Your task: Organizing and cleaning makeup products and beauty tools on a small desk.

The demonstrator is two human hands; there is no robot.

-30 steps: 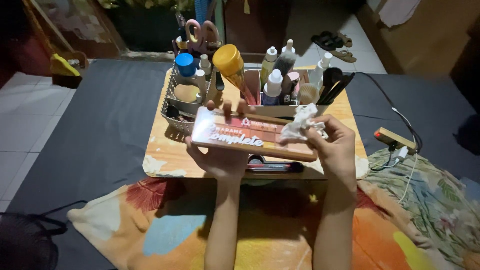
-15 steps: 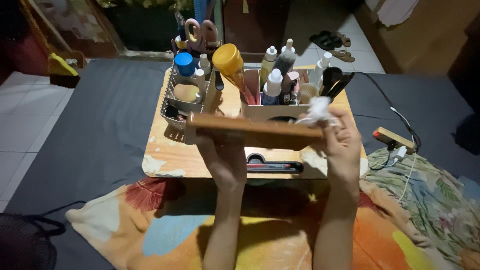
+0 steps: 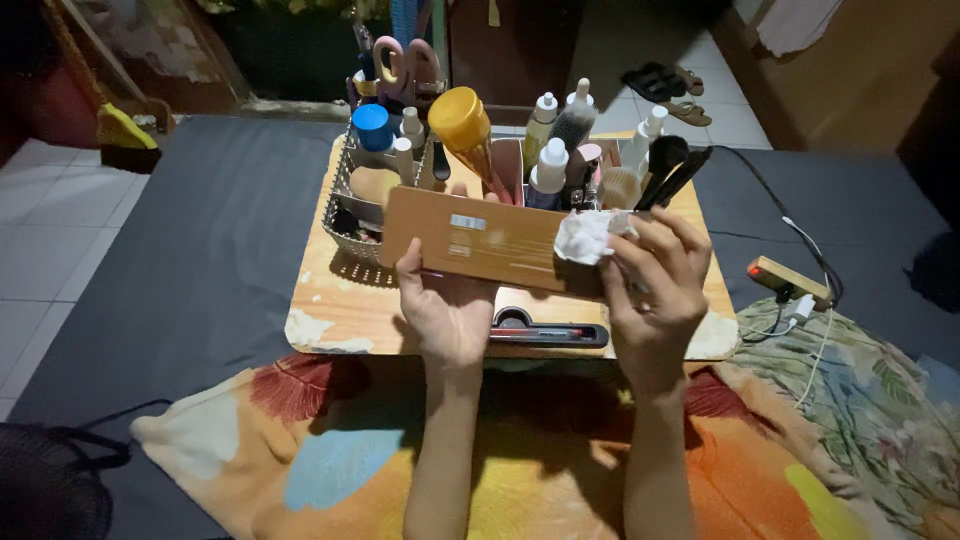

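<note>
At the centre of the frame the left hand (image 3: 447, 305) grips a flat, tan rectangular palette case (image 3: 480, 238) from below, thumb on its near left edge and fingertips curled over its far edge, holding it with its plain back toward the camera and above the counter (image 3: 330, 310). The right hand (image 3: 652, 282) is closed round the case's right end and presses a crumpled white tissue (image 3: 583, 237) against that back face with its fingers. Just under the case, on the near edge of the wooden counter, lies a dark slim tray (image 3: 548, 333) with a pen-like item in it. Behind the case, toward the top centre, stands a metal mesh basket (image 3: 352, 215) with a blue-capped jar (image 3: 370, 126), and right of it a white organiser (image 3: 520, 160) packed with bottles, a yellow-capped tube (image 3: 460, 118) and dark brushes (image 3: 672, 165). Pink-handled scissors (image 3: 402, 60) stick up at the back. A colourful cloth (image 3: 330, 450) spreads across the lower frame under the forearms, and a power strip (image 3: 790, 278) with cables lies at the right on the dark sheet (image 3: 200, 250).
</note>
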